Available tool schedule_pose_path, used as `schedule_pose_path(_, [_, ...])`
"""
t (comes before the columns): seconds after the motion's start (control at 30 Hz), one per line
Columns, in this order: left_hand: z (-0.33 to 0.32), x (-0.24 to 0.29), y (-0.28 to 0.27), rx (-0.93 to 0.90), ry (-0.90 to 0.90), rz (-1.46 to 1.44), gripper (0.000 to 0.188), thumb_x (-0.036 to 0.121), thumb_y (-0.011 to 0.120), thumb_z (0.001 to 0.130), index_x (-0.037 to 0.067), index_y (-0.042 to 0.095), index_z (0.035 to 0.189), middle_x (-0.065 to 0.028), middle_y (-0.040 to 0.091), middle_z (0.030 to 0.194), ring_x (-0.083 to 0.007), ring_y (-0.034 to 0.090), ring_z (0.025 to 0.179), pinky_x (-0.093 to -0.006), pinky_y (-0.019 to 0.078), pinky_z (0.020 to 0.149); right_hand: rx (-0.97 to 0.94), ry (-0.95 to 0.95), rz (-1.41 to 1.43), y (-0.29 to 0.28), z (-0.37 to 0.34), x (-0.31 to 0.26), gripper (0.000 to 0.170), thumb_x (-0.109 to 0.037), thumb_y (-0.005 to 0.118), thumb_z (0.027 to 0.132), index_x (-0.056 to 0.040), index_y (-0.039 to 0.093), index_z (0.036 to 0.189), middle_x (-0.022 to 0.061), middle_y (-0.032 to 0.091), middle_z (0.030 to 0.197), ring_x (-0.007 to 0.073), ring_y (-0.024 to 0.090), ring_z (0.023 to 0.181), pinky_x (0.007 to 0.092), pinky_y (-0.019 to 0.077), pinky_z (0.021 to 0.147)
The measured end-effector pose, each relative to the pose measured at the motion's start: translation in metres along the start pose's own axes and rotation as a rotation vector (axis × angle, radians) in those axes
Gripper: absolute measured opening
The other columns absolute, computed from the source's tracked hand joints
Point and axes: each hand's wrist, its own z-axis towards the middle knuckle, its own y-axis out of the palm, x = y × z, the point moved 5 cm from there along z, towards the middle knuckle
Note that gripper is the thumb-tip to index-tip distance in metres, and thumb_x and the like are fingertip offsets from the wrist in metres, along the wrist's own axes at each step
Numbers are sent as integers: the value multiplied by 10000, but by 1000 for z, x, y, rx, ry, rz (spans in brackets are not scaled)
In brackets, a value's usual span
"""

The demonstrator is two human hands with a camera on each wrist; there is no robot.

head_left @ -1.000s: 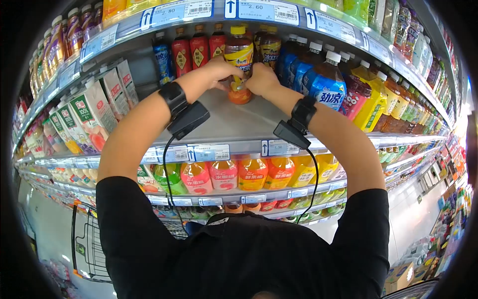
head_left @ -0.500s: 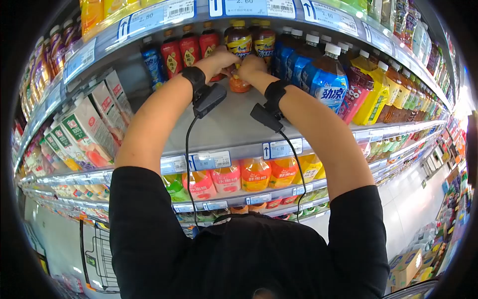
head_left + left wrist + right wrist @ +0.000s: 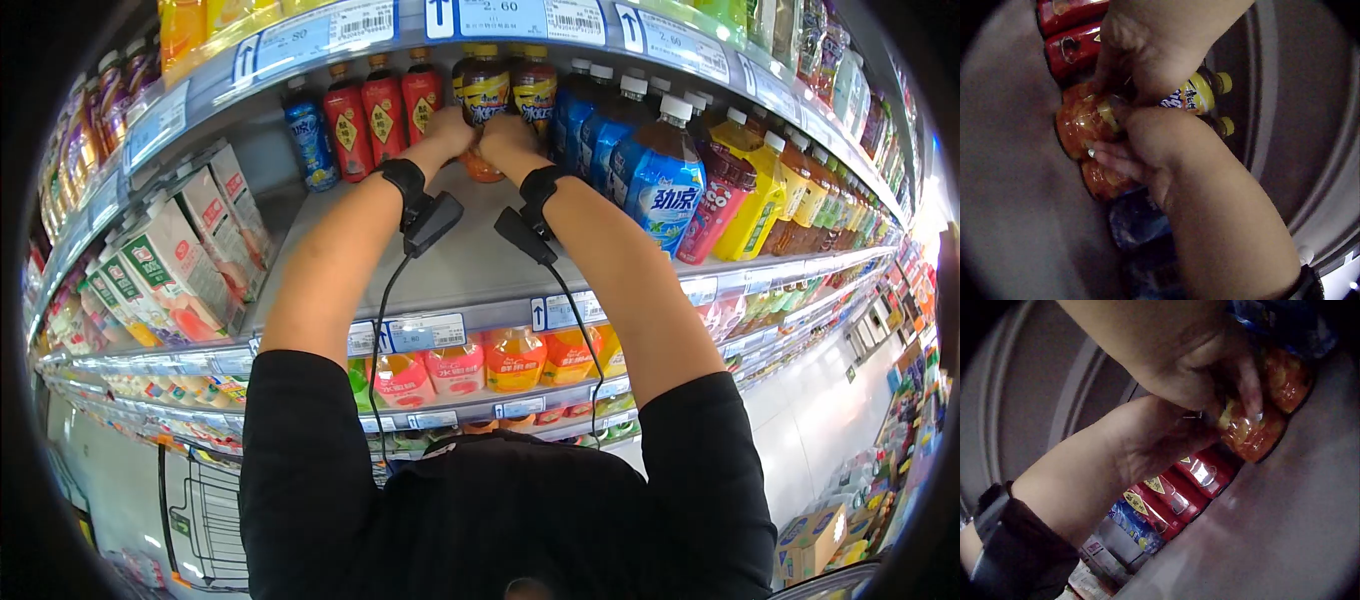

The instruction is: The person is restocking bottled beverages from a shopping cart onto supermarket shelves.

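Observation:
A bottle of amber drink with a yellow cap stands upright at the back of the shelf, its lower part orange. My left hand grips its left side; that hand's fingers are mostly hidden. From the right, my right hand holds the same bottle, with fingers bent along its side. Both wrists are close together. A matching bottle is directly to the right, and another is partly hidden behind on the left. The right wrist view shows the held bottle's orange base on the shelf surface.
Red bottles and a small blue bottle stand left of the hands. Large blue-labelled bottles are close on the right. Juice cartons line the left side. A shelf edge with price tags runs overhead.
The bottle and both hands have moved deeper into the shelf, up beside the matching bottles. The forearms have come nearer each other.

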Motion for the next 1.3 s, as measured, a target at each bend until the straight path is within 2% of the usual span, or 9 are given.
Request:
schedule_pose_path(0.27, [-38,14,-30,-20,-62,-56,383,323,560,737,0,628,931,-235,595,963,-366,567,931,-401,449,804,-86,-160,-18,0,-12,-8,433,-249,595,737,-16,551,1099,223,591,1029,306,583,983,394,470,816])
schedule_pose_path(0.37, [-42,3,-32,17,-100,3,338,302,549,737,40,647,926,-221,605,955,-358,569,936,-401,444,810,-236,62,165,-3,-25,-11,559,-247,579,745,31,407,1199,310,540,1043,335,554,1015,407,454,840])
schedule_pose_path(0.47, [-67,16,-53,61,-143,-213,283,259,554,721,48,669,870,-191,629,915,-308,606,871,-358,459,777,105,-178,177,-36,-72,-31,632,-218,580,735,56,297,1229,342,504,1026,377,540,989,442,448,828])
schedule_pose_path(0.57, [-103,21,-47,133,-203,-757,260,243,550,737,50,662,871,-143,639,864,-237,620,781,-311,460,715,440,-588,335,-73,-143,-38,501,-102,571,669,11,431,1136,223,516,999,365,484,979,442,381,850])
schedule_pose_path(0.63, [-143,46,-47,163,-200,-1253,257,240,522,790,57,636,929,-78,643,797,-166,613,684,-289,450,630,394,-823,514,-104,-208,-30,458,-63,566,645,-10,474,1091,178,518,1015,352,455,977,409,342,867])
schedule_pose_path(0.7, [-189,74,-63,149,-297,-1357,281,254,517,813,55,604,991,-63,618,851,-147,578,686,-268,442,643,492,-1071,516,-134,-281,-21,417,-57,587,636,-54,524,1049,126,531,1045,318,463,962,407,337,852])
schedule_pose_path(0.87, [-301,102,-44,249,-648,-1551,272,299,464,831,97,622,922,-25,608,741,-107,512,563,-248,388,560,319,-1547,445,-129,-429,-24,358,-154,632,658,-139,585,1012,30,543,1049,199,475,965,393,374,887])
schedule_pose_path(1.03, [-421,130,-22,184,-688,-1694,239,275,519,815,95,619,936,-6,570,734,-100,496,628,-232,400,622,260,-1592,441,-116,-519,-25,256,-128,561,707,-112,599,959,14,555,1004,131,504,978,391,397,920])
schedule_pose_path(1.3, [-624,99,-12,389,-1167,-1437,224,278,551,810,75,619,876,-17,575,740,-101,501,613,-233,399,584,-200,-1747,921,-89,-628,-40,259,-127,585,667,-69,604,919,15,563,919,162,514,975,422,382,902])
